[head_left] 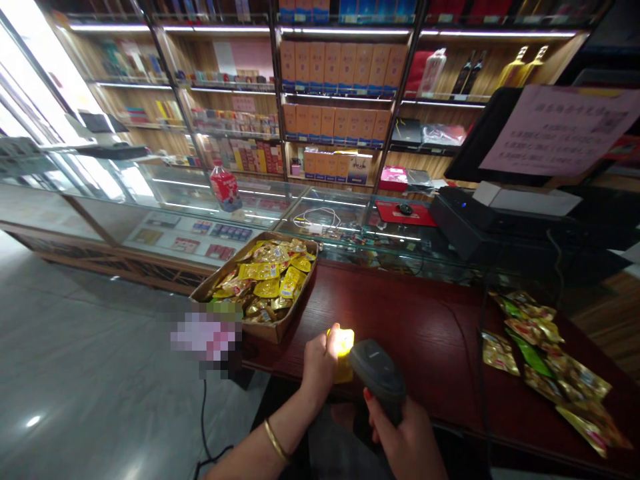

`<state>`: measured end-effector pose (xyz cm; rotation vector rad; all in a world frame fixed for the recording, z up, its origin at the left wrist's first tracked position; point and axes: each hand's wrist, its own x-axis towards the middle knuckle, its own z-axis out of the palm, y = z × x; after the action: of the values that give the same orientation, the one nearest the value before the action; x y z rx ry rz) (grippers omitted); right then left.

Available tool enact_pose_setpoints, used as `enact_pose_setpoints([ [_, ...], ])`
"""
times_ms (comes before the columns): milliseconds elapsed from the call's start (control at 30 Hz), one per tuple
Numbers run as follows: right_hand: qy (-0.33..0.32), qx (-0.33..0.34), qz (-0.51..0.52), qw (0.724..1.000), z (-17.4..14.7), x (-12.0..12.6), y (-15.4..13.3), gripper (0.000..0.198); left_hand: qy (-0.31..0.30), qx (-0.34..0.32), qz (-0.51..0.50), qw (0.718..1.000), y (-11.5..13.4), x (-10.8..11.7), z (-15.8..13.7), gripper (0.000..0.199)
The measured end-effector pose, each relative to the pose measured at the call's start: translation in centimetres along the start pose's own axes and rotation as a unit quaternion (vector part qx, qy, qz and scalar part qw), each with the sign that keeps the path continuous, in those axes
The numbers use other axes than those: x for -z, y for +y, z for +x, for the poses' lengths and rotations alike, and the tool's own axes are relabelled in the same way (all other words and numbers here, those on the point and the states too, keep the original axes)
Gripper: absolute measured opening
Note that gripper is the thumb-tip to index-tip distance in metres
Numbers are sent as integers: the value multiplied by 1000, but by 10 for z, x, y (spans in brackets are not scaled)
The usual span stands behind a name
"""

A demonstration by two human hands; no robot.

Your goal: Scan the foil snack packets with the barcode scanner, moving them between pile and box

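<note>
My right hand (407,433) is wrapped round the handle of a dark barcode scanner (380,373). Light falls from the scanner's head onto a yellow snack packet (344,363), which my left hand (320,367) grips by its edge over the front of the dark red wooden counter (395,313). The packet's print is washed out by the glare. Just beyond my left hand stands a cardboard box (283,331) heaped with gold and yellow snack packets (267,277). On the right of the counter lie several loose gold and green packets (550,360).
Behind the counter a glass display case (260,200) bears a red-labelled bottle (225,189), a white cable (320,217) and a computer mouse (405,209) on a red mat. A checkout terminal (480,133) stands right. A black cord (481,373) crosses the counter. Stocked shelves (345,97) line the wall.
</note>
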<state>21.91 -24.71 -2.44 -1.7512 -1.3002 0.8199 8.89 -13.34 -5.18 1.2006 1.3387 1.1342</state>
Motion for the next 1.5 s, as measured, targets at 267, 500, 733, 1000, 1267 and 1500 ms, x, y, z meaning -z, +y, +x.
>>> enact_pose_setpoints([
  [267, -17, 6, -23, 1000, -1, -2, 5, 55, 11, 59, -99, 993, -11, 3, 14, 58],
  [500, -16, -13, -26, 999, 2, 3, 14, 48, -115, 182, -181, 960, -9, 8, 19, 52],
  [733, -26, 8, -8, 1000, 0, 4, 9, 50, -100, 125, -185, 970, -10, 10, 15, 39],
  [1000, 17, -11, 12, 1000, 1, -4, 9, 57, -104, 227, -211, 945, -16, 5, 21, 42],
  [1267, -4, -17, 21, 1000, 4, -4, 18, 52, -95, 122, -145, 977, 0, 14, 15, 37],
  [1500, 1, -27, 25, 999, 2, -4, 13, 52, -88, 98, -122, 984, 0, 12, 13, 41],
])
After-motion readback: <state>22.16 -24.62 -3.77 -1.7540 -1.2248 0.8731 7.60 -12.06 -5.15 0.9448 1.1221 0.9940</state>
